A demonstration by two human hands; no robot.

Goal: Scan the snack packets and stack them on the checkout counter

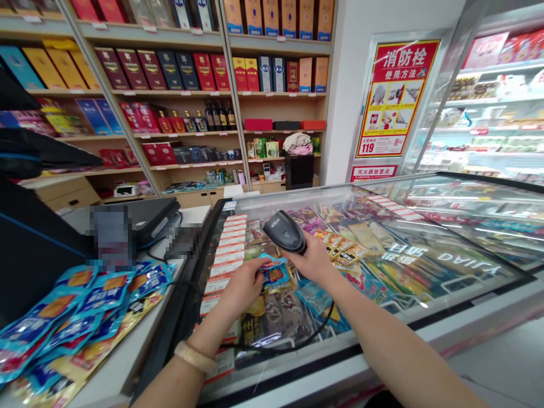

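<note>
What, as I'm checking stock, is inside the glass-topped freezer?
Through the glass, the freezer shows colourful packets. Left hand, right hand and scanner hide some; lower layers are covered.

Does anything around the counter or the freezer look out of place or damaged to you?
Nothing looks spilled or damaged. However, a black cable loops loosely across the freezer top, and blue packets lie in an untidy, overlapping heap on the counter.

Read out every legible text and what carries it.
"消防栓": wall poster
"使用方法": same poster
"119": same poster
"灭火器放置点": sign below
Too small, blurred or distorted: smaller poster print, freezer-glass lettering, scanner, blue packets, boxes, shelf labels.
</note>
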